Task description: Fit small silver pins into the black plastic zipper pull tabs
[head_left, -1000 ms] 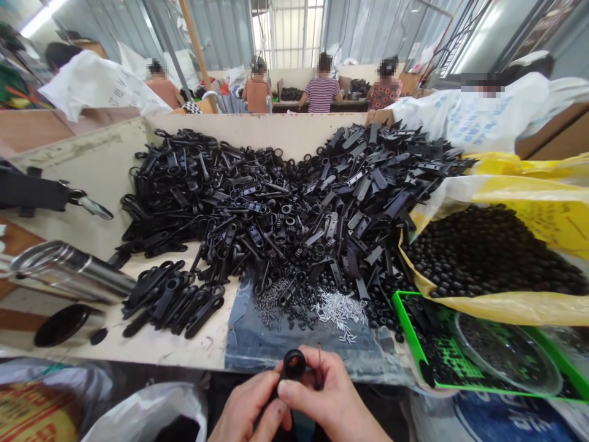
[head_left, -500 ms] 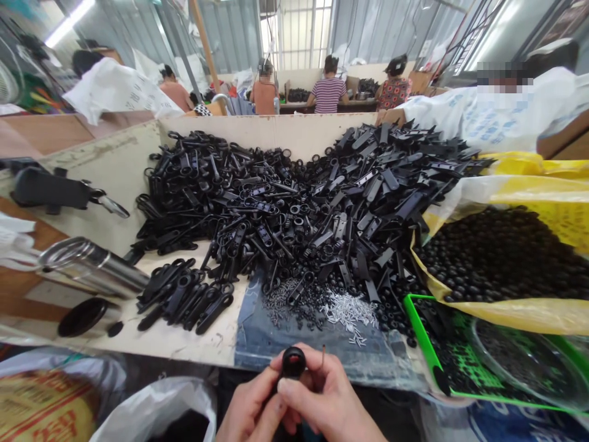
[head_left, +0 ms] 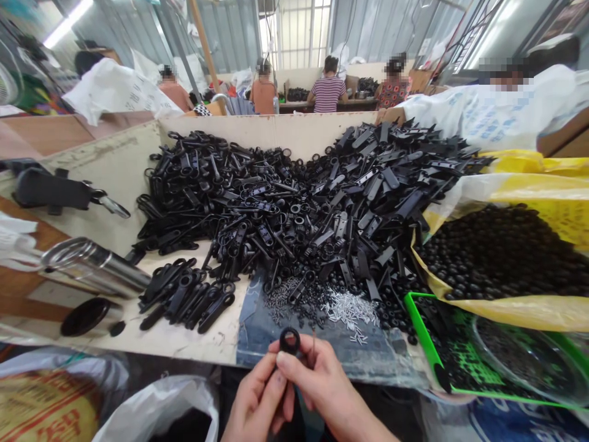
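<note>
Close to the table's front edge, my left hand and my right hand meet around a black plastic part with a ring end. The ring stands up above the fingertips; the body of the part is mostly hidden by them. Both hands are closed on it, with the right thumb pressed just below the ring. A thin brownish rod sticks up from among my right fingers. Just beyond lies a dark blue cloth bearing short silver pins and small dark pieces.
A big heap of black plastic parts fills the bin. Several ring-ended parts lie at left, near a metal flask. At right are a yellow bag of black balls and a green tray. Co-workers sit farther back.
Both hands have risen slightly, away from me, with the part. Its ring now faces me more fully, and the thin rod has shifted left with my right hand.
</note>
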Demonstrator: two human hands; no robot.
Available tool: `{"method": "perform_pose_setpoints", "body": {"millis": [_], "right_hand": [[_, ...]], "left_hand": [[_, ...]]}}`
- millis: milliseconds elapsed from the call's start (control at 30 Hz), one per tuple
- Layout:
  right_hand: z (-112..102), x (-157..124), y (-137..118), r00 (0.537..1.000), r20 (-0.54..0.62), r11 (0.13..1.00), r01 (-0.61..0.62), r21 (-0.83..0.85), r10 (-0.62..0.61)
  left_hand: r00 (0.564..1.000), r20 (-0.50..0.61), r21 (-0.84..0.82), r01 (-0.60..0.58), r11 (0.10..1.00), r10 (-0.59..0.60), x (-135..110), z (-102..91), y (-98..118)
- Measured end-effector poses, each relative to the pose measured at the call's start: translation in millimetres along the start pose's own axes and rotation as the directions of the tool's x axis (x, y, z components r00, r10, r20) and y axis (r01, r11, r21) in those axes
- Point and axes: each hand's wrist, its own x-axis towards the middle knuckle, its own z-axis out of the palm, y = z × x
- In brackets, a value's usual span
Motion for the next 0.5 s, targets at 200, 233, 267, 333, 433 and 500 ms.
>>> {"method": "perform_pose_setpoints", "body": {"millis": [200,233,267,333,433,500], "right_hand": [[-21,-2,-5,0.975,-0.213,0.996,0.037,-0.084,-0.054],[-23,-4,-1,0.970,-0.236,0.994,0.035,-0.099,-0.058],[-25,-5,3,0.968,-0.241,0.992,0.040,-0.120,-0.068],[-22,-5,12,0.975,-0.202,0.983,0.062,-0.172,-0.096],[-8,0,25,0.994,-0.065,0.977,0.069,-0.203,-0.083],[0,5,34,0.998,0.005,0.979,0.055,-0.195,-0.055]], "left_hand": [[0.981,-0.111,-0.506,0.084,0.859,-0.161,11,0.9,35],[0.973,-0.129,-0.524,0.096,0.846,-0.190,11,-0.7,39],[0.965,-0.148,-0.532,0.106,0.840,-0.216,12,-2.1,40],[0.959,-0.188,-0.523,0.085,0.848,-0.212,12,-2.9,36],[0.965,-0.250,-0.441,-0.039,0.897,-0.081,11,0.3,19],[0.960,-0.277,-0.323,-0.132,0.937,0.040,12,-1.6,11]]}}
